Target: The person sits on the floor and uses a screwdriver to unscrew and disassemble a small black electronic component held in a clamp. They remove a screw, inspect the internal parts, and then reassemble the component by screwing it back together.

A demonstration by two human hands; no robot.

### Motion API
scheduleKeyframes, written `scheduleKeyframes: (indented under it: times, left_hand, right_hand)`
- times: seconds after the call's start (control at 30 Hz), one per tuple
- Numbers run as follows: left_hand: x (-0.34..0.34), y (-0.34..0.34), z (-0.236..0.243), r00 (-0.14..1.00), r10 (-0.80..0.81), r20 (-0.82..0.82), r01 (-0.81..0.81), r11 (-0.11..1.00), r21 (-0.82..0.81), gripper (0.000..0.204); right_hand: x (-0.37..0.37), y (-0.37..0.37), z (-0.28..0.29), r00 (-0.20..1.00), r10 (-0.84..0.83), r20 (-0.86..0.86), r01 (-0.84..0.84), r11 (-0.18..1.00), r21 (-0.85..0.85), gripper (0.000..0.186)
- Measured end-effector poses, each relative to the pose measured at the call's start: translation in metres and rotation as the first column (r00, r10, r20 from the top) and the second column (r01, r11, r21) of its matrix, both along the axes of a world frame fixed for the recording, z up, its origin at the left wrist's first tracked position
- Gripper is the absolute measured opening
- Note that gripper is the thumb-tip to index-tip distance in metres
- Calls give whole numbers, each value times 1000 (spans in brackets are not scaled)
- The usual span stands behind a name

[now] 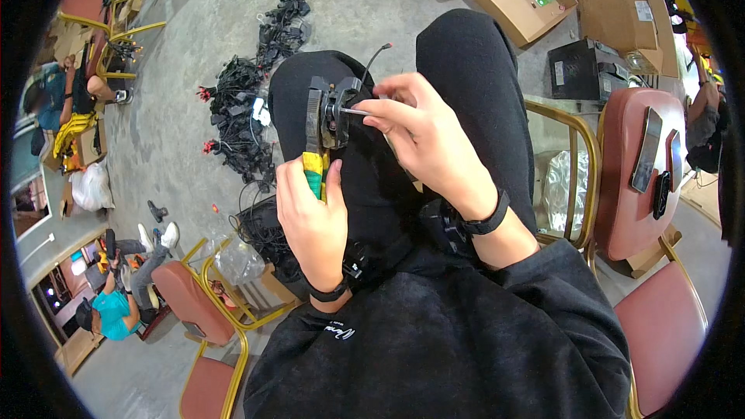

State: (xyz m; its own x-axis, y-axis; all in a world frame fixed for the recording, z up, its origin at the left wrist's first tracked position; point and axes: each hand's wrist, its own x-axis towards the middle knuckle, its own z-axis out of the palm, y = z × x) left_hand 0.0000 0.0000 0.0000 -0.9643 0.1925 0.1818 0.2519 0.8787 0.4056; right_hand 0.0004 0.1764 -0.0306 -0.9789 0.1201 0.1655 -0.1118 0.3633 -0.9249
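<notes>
1. Head view: the item under work is a black device (332, 115) with a yellow-and-green taped handle (313, 169). It is located above the person's left thigh (299, 77); whether it rests on the cloth cannot be told.

2. Head view, left hand (309, 217): fingers and thumb closed about the taped handle, steadying the device with its body pointing away from the wearer.

3. Head view, right hand (434, 140): thumb and fingers pinching a slim metal tool (355, 112), its tip at the device's right side. The exact point of contact is too small to confirm.

4. Head view, done: the body and handle appear joined as one piece, and the tape is on. A thin cable (375, 60) with a red end stands up beside the device, its far end unattached.

5. Head view, left: judged unfinished, since the tool is at the device. Whether any fastener is loose or tight cannot be seen. A pile of black parts (235, 101), some with red ends, lies on the floor (198, 12); whether these are finished or waiting cannot be told.
</notes>
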Motion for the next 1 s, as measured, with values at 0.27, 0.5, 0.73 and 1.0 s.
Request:
scheduleKeyframes:
  times: [0.27, 0.5, 0.73, 1.0]
  left_hand:
    - [-3, -2, 5, 999, 9, 42, -11, 1000, 27, 32]
    - [-2, -2, 3, 999, -10, 32, 9, 999, 43, 32]
    - [-1, -2, 2, 999, -15, 38, 13, 999, 45, 32]
    - [0, -1, 0, 1000, -15, 21, 14, 999, 49, 30]
  right_hand:
    - [-5, -4, -4, 968, -58, -244, 83, 992, 92, 23]
    - [-1, 5, 9, 999, -41, -6, 40, 987, -158, 14]
    - [2, 5, 20, 907, 198, 372, 18, 863, -504, 26]
    - [0, 2, 19, 856, 346, 384, 45, 690, -722, 28]
